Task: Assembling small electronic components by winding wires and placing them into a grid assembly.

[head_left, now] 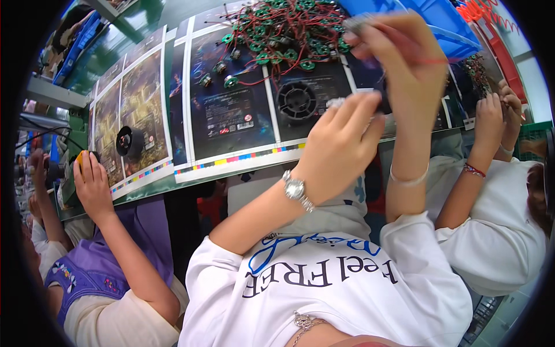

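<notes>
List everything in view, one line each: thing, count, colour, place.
Motor coils with wires: a heap, green with red leads, top centre of the bench.
Loose coils: a few, left of the heap.
Black fan housing: one, below the heap.
Second black housing: one, bench left.
Printed sheets: several, dark, covering the bench.
Blue bin: one, top right.
Co-workers: two, left and right.
Left hand: wristwatch, on a small part.
Right hand: raised, pinching a small part.

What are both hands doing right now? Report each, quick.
Left hand: fingers closed around a small part, mostly hidden.
Right hand: fingers pinched shut on a thin red wire.
</notes>
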Demonstrator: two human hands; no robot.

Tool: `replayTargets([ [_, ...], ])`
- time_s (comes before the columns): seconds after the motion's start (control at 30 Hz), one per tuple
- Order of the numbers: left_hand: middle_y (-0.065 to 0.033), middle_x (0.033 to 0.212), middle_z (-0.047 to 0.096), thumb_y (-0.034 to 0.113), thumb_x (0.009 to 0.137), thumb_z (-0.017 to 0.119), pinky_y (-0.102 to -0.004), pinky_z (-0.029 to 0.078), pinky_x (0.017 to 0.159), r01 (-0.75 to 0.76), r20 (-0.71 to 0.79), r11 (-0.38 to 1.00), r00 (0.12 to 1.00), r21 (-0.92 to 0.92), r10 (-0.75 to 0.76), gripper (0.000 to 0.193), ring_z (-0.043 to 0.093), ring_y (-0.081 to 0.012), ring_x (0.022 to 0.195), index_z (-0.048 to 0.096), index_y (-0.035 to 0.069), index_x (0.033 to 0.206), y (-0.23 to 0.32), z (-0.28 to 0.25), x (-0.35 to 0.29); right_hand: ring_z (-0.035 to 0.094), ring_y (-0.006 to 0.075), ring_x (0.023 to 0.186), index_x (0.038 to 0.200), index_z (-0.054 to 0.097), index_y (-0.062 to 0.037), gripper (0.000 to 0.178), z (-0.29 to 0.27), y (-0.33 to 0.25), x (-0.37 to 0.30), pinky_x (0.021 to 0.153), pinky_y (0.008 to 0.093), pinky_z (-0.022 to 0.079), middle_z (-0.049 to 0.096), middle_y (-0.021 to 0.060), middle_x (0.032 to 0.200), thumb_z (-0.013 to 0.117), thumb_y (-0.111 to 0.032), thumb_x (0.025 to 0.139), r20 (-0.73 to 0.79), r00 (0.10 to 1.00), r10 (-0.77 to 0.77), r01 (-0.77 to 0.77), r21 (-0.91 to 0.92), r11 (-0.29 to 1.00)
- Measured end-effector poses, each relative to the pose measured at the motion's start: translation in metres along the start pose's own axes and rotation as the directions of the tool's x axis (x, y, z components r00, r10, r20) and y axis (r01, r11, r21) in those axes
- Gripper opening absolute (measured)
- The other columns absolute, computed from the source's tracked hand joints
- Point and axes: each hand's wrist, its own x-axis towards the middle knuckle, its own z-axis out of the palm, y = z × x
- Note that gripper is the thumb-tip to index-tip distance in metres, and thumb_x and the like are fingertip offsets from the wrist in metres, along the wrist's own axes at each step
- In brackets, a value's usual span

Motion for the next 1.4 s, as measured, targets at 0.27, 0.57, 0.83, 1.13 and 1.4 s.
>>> replayTargets([
  [0.27, -0.0182, 0.116, 0.055, 0.006, 0.072, 0.063, -0.0331, 0.047, 0.071, 0.139, 0.123, 0.978, 0.98, 0.153, -0.158, 0.029, 0.056, -0.03, 0.091, 0.057, 0.004, 0.101, -0.001, 0.047, 0.037, 0.05, 0.0139, 0.062, 0.105, 0.059, 0.0005, 0.015, -0.068, -0.009, -0.092, 0.053, 0.0205, 0.04, 0.057, 0.0093, 0.086, 0.052, -0.005, 0.092, -0.218, 0.875, 0.432, -0.363, 0.295, 0.884],
  [0.57, -0.0136, 0.116, 0.057, 0.008, 0.057, 0.085, -0.0366, 0.05, 0.083, 0.291, 0.068, 0.866, 0.955, -0.407, -0.289, 0.071, 0.058, -0.0266, 0.096, 0.051, 0.006, 0.119, -0.003, -0.041, -0.013, 0.039, 0.0084, 0.056, 0.088, 0.071, -0.001, 0.011, -0.059, -0.012, -0.115, 0.049, 0.0198, 0.03, 0.053, 0.0023, 0.071, 0.066, 0.0, 0.078, -0.046, 0.965, 0.257, -0.255, 0.042, 0.966],
  [0.83, -0.0139, 0.119, 0.058, 0.004, 0.06, 0.082, -0.0362, 0.049, 0.082, 0.423, -0.009, 0.895, 0.903, -0.14, -0.428, 0.069, 0.056, -0.024, 0.095, 0.051, 0.009, 0.122, -0.003, -0.089, -0.055, 0.034, 0.0084, 0.053, 0.081, 0.072, -0.0016, 0.014, -0.008, -0.016, -0.113, 0.047, 0.0204, 0.027, 0.049, 0.0, 0.064, 0.07, 0.002, 0.068, 0.132, 0.987, 0.087, -0.098, 0.08, 0.992],
  [1.13, -0.0149, 0.112, 0.058, 0.008, 0.067, 0.082, -0.0352, 0.049, 0.081, 0.332, -0.138, 0.813, 0.886, -0.477, -0.443, 0.068, 0.056, -0.0254, 0.099, 0.044, 0.011, 0.124, -0.01, -0.085, -0.071, 0.03, 0.0091, 0.051, 0.077, 0.072, -0.0016, 0.019, 0.006, -0.028, -0.114, 0.046, 0.0211, 0.024, 0.045, -0.0018, 0.058, 0.07, 0.004, 0.059, 0.277, 0.961, 0.019, -0.009, -0.04, 0.999],
  [1.4, -0.0138, 0.113, 0.056, 0.009, 0.066, 0.081, -0.0354, 0.047, 0.083, 0.356, -0.144, 0.932, 0.921, -0.069, -0.363, 0.069, 0.054, -0.0272, 0.102, 0.045, 0.012, 0.124, -0.002, -0.081, -0.064, 0.033, 0.0106, 0.049, 0.075, 0.069, -0.0025, 0.017, 0.005, -0.033, -0.115, 0.045, 0.0211, 0.027, 0.047, -0.0009, 0.059, 0.07, 0.004, 0.06, 0.214, 0.976, 0.037, 0.01, -0.217, 0.976],
])
